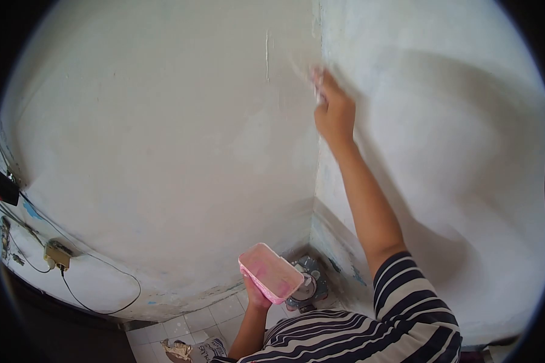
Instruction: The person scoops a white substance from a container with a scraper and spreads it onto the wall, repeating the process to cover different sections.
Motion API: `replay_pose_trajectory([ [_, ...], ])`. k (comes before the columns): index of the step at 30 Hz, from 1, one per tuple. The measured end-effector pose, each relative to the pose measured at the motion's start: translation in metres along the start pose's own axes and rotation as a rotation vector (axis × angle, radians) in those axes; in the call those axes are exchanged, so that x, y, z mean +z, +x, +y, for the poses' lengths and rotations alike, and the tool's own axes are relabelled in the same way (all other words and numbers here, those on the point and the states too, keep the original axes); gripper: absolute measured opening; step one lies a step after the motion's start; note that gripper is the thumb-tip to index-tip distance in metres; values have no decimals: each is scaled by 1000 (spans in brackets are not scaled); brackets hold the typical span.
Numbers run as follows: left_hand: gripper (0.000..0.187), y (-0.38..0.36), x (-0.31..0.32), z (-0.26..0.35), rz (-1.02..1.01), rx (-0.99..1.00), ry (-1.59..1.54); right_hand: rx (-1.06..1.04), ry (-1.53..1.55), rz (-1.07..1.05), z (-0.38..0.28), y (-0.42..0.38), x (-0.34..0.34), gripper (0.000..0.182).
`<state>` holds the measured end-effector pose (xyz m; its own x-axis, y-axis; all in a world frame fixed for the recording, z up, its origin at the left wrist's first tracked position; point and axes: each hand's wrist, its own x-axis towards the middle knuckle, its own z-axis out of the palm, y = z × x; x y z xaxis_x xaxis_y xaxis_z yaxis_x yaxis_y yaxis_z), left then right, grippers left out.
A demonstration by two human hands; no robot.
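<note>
Raised high near the corner of two walls, my right hand (335, 112) is closed round a tool whose shape is blurred; its pale end is close to the left wall (163, 121). A thin raised white streak runs down that wall, left of the hand. Low in the view, my left hand (257, 295) holds a pink rectangular tub (271, 272) from its left side and below. The tub's open top faces up and shows pinkish smears inside.
A grey round object (312, 281) stands on the floor behind the tub. Cables hang from an outlet box (57, 255) at the lower left. A printed bag (209, 351) lies on the tiled floor (206, 319). The right wall (418, 151) bears my arm's shadow.
</note>
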<state>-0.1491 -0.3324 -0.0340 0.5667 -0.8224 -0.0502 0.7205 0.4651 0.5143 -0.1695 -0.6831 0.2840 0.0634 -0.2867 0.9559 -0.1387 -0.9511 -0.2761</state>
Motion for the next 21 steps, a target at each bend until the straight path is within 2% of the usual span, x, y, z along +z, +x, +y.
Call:
replay_pose_trajectory([
  [1,79,-2,-2,-2,-3,-6,-9,-71,7,62,0,24,4,55],
  [4,79,-4,-14,-7,65,6,-7,-142,-52,-10,35,30,36,54],
  [5,79,-4,-15,-7,66,5,-2,-137,-52,-7,42,10,40,54],
  [7,80,-2,-16,-10,85,33,22,133,63,-91,51,-55,45,54],
  [10,81,-3,-13,-8,55,-11,5,188,94,-187,55,-134,33,54],
  [12,81,0,-21,-10,70,-13,22,151,-28,-335,57,-156,21,57],
  [13,81,0,-27,-11,88,-17,39,155,-31,-338,51,-153,19,57],
  [15,82,0,-38,-15,76,-35,5,309,114,-240,35,-122,6,59],
  [16,82,1,-40,-16,60,-46,-27,293,127,-182,23,-96,2,59],
  [18,83,-3,-21,-9,34,-51,-5,161,120,-60,10,-43,-2,56],
  [19,83,-4,-15,-7,10,-56,19,165,124,-61,11,-22,2,56],
  [21,83,-4,-16,-11,40,-30,28,-30,-54,28,19,2,10,55],
])
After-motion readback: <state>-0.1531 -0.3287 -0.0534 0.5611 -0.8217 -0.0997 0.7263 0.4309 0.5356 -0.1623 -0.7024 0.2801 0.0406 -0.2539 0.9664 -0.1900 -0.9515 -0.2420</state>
